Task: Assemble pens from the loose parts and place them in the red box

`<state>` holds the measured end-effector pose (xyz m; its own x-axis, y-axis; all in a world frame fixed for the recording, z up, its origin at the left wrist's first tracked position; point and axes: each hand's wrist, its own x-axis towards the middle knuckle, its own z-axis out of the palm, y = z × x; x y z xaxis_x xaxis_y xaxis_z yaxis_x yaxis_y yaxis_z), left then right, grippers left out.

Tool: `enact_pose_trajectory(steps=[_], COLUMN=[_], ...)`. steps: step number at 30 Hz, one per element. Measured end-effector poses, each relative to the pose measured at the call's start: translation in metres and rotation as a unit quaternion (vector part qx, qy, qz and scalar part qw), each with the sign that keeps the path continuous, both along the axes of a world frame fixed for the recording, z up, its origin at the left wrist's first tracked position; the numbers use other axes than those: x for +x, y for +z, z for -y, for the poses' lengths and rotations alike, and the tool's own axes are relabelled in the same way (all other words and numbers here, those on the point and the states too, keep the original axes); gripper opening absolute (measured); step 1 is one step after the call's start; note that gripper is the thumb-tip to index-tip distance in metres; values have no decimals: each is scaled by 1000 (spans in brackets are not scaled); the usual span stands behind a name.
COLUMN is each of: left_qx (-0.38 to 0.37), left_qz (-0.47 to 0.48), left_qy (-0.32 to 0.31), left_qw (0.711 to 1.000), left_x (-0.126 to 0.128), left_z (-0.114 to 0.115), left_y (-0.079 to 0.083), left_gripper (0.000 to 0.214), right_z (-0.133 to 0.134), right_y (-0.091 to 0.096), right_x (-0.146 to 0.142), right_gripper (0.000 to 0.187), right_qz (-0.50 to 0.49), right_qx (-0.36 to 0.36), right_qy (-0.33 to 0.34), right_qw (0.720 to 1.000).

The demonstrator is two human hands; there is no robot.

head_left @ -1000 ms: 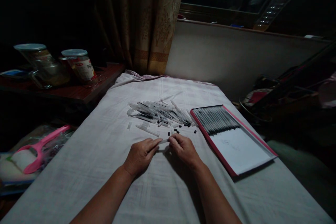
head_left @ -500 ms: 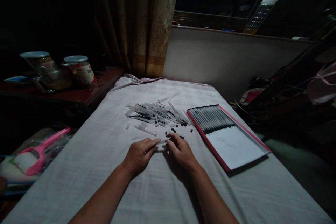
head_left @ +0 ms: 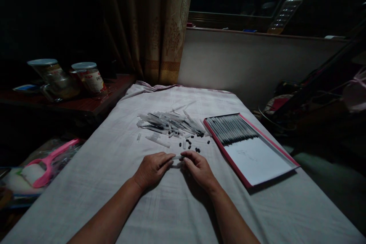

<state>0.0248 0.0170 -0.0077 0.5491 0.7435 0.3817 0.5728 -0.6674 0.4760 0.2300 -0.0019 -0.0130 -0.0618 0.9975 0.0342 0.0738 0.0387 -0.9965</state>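
My left hand (head_left: 153, 167) is closed, its thumb and fingers pinching a pale, see-through pen barrel (head_left: 177, 157). At the barrel's other end, my right hand (head_left: 199, 169) is closed too, its thumb and forefinger meeting on it. Most of the barrel is hidden by the fingers. Just beyond the hands lie several small black pen plugs (head_left: 189, 146) and a short clear piece (head_left: 184, 144). Farther back is a loose heap of clear and dark pen parts (head_left: 168, 122). To the right, a red-edged shallow box (head_left: 228, 162) holds a row of pens (head_left: 233, 129) above a white sheet.
A pale checked cloth (head_left: 171, 217) covers the work surface. Lidded jars (head_left: 92, 80) and a glass jug stand on a dark red table (head_left: 114, 87) at left. Below it lies a pink-handled item (head_left: 50, 164). A curtain (head_left: 162, 26) and a windowsill with a bottle (head_left: 286, 13) are behind.
My right forefinger has come down from its raised position onto the end of the pen barrel. Both hands have shifted little, and the view has tilted slightly.
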Motion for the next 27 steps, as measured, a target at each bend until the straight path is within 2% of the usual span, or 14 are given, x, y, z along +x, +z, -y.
enact_pose_trajectory(steps=[4, 10, 13, 16, 19, 23, 25, 27], left_qx=[2, 74, 76, 62, 68, 108, 110, 109], left_qz=[-3, -22, -47, -88, -115, -140, -153, -151], left_qy=[3, -6, -19, -18, 22, 139, 167, 164], left_qw=[1000, 997, 996, 994, 991, 974, 968, 969], left_x=[1, 6, 10, 6, -12, -46, -55, -53], left_z=[-2, -6, -15, -34, -63, -99, -105, -102], left_y=[-1, -5, 1, 14, 25, 30, 29, 25], left_gripper=[25, 28, 29, 33, 32, 27, 24, 23], right_z=[-2, -4, -4, -6, -10, -14, -17, -19], right_y=[-1, 3, 5, 7, 7, 4, 3, 3], right_x=[-2, -3, -1, 1, 4, 10, 14, 18], right_gripper=[32, 41, 46, 47, 45, 43, 41, 38], right_qz=[-43, -98, -134, -156, -162, -188, -224, -268], right_qx=[-32, -78, -106, -105, -89, -90, -92, -91], right_qy=[-21, -65, -90, -127, -181, -225, -237, -247], right_qw=[998, 990, 981, 974, 966, 952, 941, 927])
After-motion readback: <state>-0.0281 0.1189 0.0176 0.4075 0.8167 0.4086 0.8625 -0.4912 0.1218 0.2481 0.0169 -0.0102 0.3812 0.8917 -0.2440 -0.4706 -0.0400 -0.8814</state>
